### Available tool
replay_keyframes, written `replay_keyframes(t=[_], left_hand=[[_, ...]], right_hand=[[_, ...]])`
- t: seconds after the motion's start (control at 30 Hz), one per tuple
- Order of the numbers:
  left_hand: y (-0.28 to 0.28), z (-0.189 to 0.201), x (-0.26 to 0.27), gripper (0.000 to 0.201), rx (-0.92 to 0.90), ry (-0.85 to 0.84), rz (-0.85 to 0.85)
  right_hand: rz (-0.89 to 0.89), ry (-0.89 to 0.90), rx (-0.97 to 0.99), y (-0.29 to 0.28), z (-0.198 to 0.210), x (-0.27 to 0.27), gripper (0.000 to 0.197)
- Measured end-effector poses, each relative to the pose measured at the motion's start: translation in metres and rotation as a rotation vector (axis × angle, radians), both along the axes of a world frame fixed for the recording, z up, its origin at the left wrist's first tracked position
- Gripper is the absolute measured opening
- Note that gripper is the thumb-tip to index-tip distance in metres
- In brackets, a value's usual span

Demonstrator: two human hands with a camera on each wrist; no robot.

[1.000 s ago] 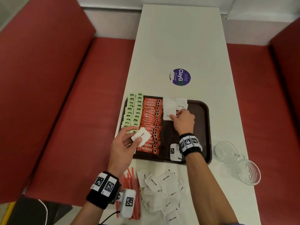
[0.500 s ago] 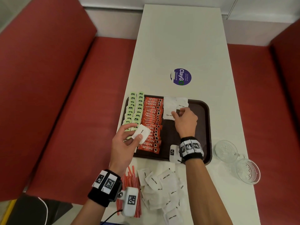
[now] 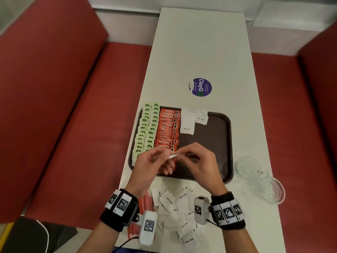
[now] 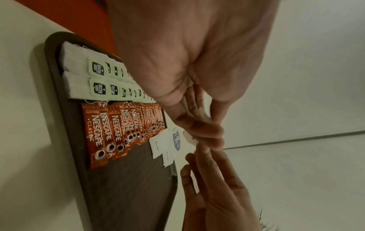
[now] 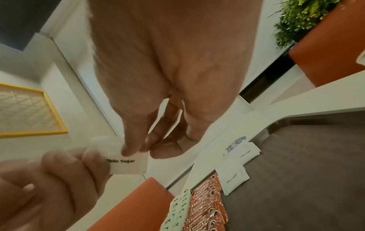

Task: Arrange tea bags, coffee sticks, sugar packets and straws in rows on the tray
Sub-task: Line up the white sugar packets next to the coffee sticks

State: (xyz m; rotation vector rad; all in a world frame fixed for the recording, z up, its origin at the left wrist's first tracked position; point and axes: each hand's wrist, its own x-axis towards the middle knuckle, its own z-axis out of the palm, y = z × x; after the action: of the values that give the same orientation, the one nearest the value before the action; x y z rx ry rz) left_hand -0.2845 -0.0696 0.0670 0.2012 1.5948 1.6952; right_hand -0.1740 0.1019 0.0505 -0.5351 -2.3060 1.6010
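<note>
A dark brown tray (image 3: 223,143) holds two rows of green tea bags (image 3: 145,130), a row of orange Nescafe coffee sticks (image 3: 167,128) and a few white sugar packets (image 3: 189,121) at its far end. Above the tray's near part both hands meet on one white sugar packet (image 3: 173,155) marked "White Sugar" (image 5: 126,162). My left hand (image 3: 151,161) pinches its left end, my right hand (image 3: 193,157) pinches its right end between thumb and fingers (image 5: 130,148). A heap of loose sugar packets (image 3: 175,207) and red straws (image 3: 144,203) lie on the table near me.
Two clear glass cups (image 3: 259,178) stand on the white table (image 3: 200,52) right of the tray. A purple round sticker (image 3: 200,87) lies beyond the tray. Red bench seats (image 3: 73,125) flank the table on both sides.
My right hand left the far sugar packets and came back toward me. It now meets the left hand, which moved right with its sugar packet; both pinch that packet.
</note>
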Motion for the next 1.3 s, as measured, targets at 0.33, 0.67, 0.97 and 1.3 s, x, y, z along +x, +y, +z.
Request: replay_keyframes(t=[0.33,0.67,0.97,1.3], left_hand=[[0.012,-0.012,0.006,0.015,-0.149,0.337,0.035],[-0.003,-0.019,0.009,0.016,-0.225,0.321,0.022],[-0.056,-0.026,0.02,0.014,-0.321,0.286,0.04],[-0.063,-0.023,0.025,0.015,-0.406,0.443,-0.084]], right_hand=[[-0.119,-0.059,-0.426,0.004,0.008,-0.002,0.02],[-0.653,-0.241,-0.016,0.12,-0.062,-0.048,0.029],[-0.517,-0.369,0.052,0.163,-0.102,-0.082,0.036],[-0.547,-0.267,0.297,0.11,-0.052,-0.075,0.031]])
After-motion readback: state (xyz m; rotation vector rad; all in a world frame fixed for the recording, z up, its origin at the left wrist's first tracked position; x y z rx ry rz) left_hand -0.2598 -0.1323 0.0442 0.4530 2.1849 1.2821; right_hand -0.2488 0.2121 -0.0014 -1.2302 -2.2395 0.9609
